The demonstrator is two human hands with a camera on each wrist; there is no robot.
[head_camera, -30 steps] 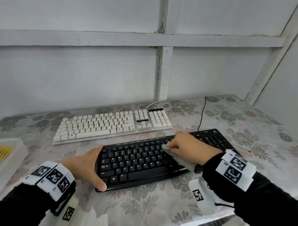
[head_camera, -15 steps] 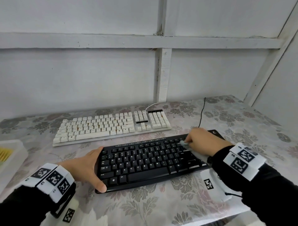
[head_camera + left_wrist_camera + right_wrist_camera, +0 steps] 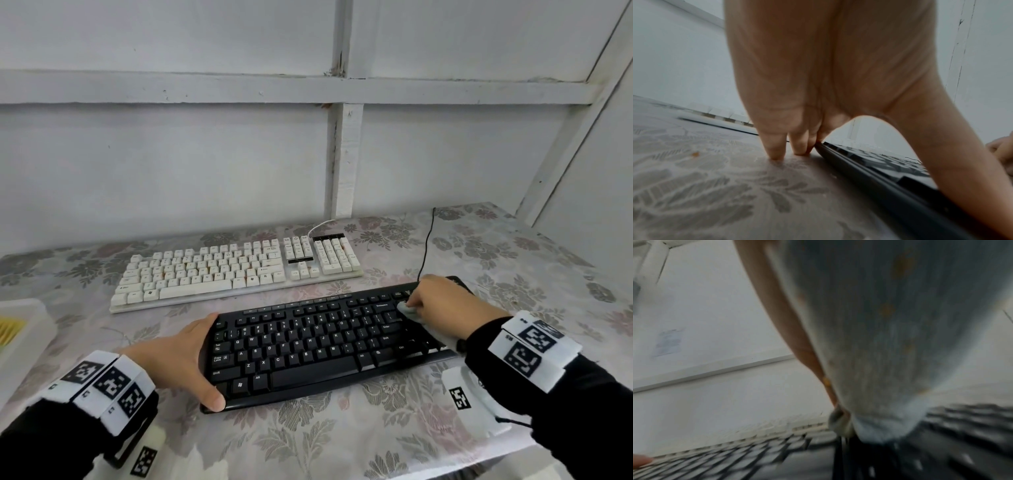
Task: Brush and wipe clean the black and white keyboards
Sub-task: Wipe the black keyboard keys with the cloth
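Head view: black keyboard (image 3: 329, 346) lies long axis L–R across the bench (image 3: 342, 442), just in front of the person. Left hand (image 3: 178, 359), fingers straight, braces its left end. Right hand (image 3: 442, 305) pinches a grey cloth (image 3: 407, 310) on the keys near the right end, so it's nearer the unwiped numpad. White keyboard (image 3: 236, 270) sits behind, parallel, apart. Open bench to the right; front edge close.

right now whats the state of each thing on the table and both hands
black keyboard: flat on table, being wiped
cloth: bunched, pressed on the black keyboard's right keys
right hand: grips the cloth
left hand: open, braces the black keyboard's left edge
white keyboard: flat behind, untouched
tray: at left edge, partly cut off
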